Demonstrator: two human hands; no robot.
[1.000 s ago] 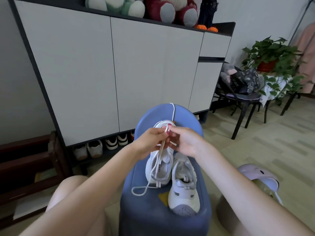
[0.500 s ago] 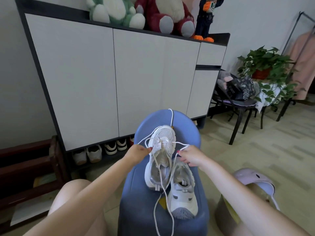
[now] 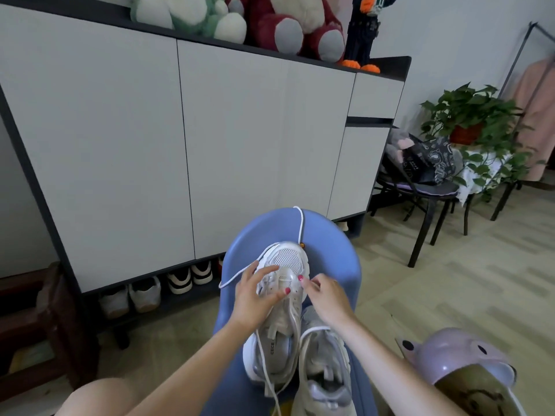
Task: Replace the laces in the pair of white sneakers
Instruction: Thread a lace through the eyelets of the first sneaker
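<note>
Two white sneakers lie side by side on a blue chair seat point(image 3: 330, 265), toes pointing away from me. The left sneaker point(image 3: 288, 256) has a white lace point(image 3: 271, 373) threaded near its toe, with loose ends trailing toward me and a loop point(image 3: 228, 282) out to the left. My left hand point(image 3: 252, 298) grips this sneaker's forepart, thumb across the top. My right hand point(image 3: 326, 298) is at its right eyelet row, fingertips pinching the lace there. The right sneaker point(image 3: 326, 367) lies untouched; a lace end crosses its opening. Another lace point(image 3: 300, 223) hangs over the chair back.
A tall white shoe cabinet point(image 3: 234, 145) stands behind the chair, with shoes point(image 3: 180, 282) under it and plush toys point(image 3: 282, 22) on top. A lilac lidded bin point(image 3: 456, 358) is at my right. A black chair point(image 3: 426, 187) and a plant point(image 3: 474, 115) stand far right.
Both hands came back in from pulling the lace ends apart and now sit on the left sneaker's forepart. The camera has tipped down and closer.
</note>
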